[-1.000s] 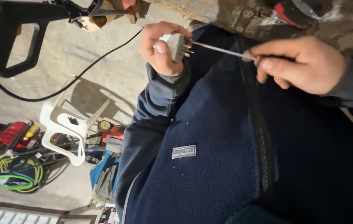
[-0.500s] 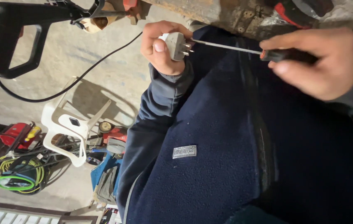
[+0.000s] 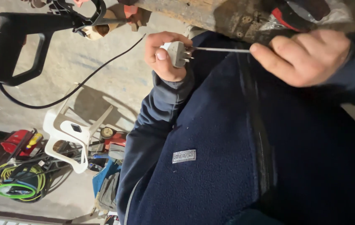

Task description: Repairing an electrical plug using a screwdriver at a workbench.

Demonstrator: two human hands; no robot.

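This is looking like a workshop or garage. A bare grey concrete floor (image 3: 102, 75) is spreading below, and a black-handled power tool (image 3: 15, 41) with a black cable (image 3: 81, 81) is hanging near a worn, rusty bench edge (image 3: 223, 16). A white plastic garden chair (image 3: 71, 137) is standing among clutter: coiled yellow and green hoses (image 3: 17, 185), a red machine (image 3: 19, 143) and scattered hand tools (image 3: 106, 141).
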